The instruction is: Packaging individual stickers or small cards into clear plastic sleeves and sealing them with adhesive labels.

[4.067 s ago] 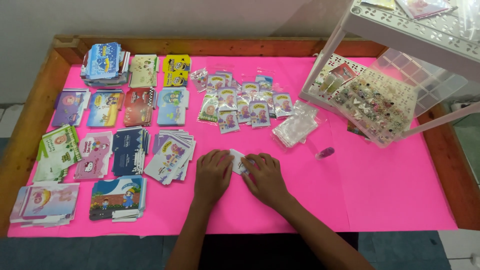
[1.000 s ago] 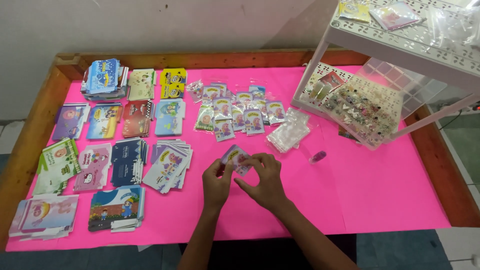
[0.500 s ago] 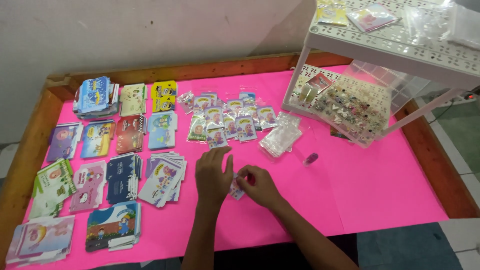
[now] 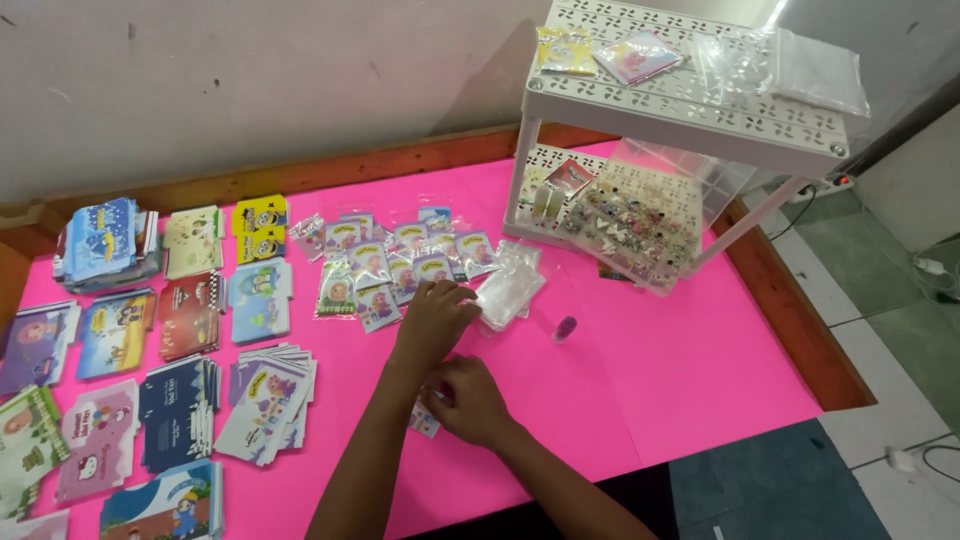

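We are pinning a small card (image 4: 424, 416) to the pink desk (image 4: 640, 370) under our curled right hand (image 4: 468, 400); our left hand (image 4: 432, 318), loosely open and empty, is touching the clear sleeves (image 4: 508, 290). The slick sleeves may slide apart.

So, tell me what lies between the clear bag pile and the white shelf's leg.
Head view: only bare pink table cover between the clear bag pile and the white shelf.

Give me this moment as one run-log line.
left hand: reaching onto bagged cards | right hand: pinning small card packet on pink sheet | clear bag stack: beside left hand
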